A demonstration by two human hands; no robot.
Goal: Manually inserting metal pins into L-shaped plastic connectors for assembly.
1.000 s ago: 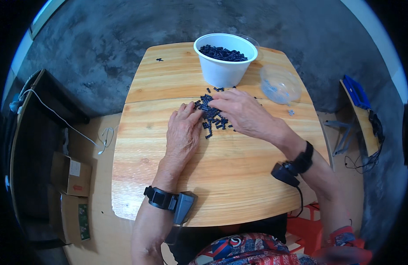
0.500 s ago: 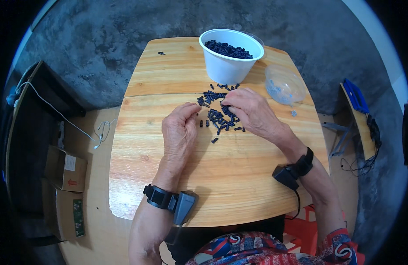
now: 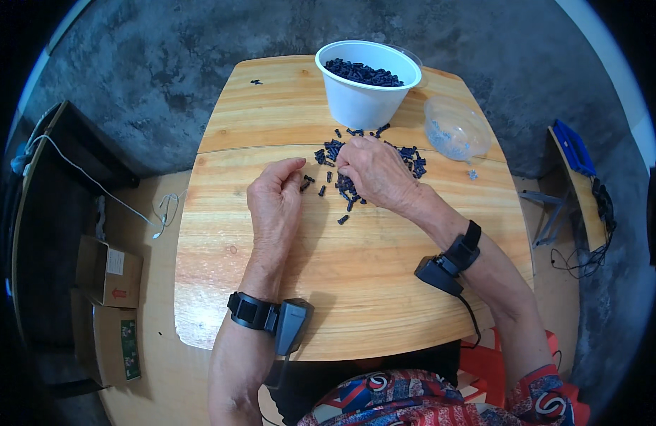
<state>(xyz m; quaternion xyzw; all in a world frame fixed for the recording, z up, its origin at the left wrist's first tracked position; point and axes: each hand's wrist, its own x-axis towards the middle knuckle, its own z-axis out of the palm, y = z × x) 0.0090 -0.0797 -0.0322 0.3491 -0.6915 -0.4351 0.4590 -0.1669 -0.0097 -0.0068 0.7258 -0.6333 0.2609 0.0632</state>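
Head view: left hand (image 3: 274, 195) curled loosely on wooden table (image 3: 271, 284), fingertips pinched, contents unclear. Right hand (image 3: 374, 170) palm-down over scattered small dark pieces (image 3: 342, 186), fingers bent among them. White bucket (image 3: 367, 85) of same pieces behind; clear bowl (image 3: 455, 128) at right.

One camera on my head, looks down at table (image 3: 356, 284), close above my hands. Round fish-eye view, edges bend.

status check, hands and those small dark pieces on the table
Left hand curled beside the pile, fingers closed. Right hand flat over the scattered small dark plastic pieces. White round tub of more pieces stands behind; clear plastic bowl to its right. Nothing blocking.
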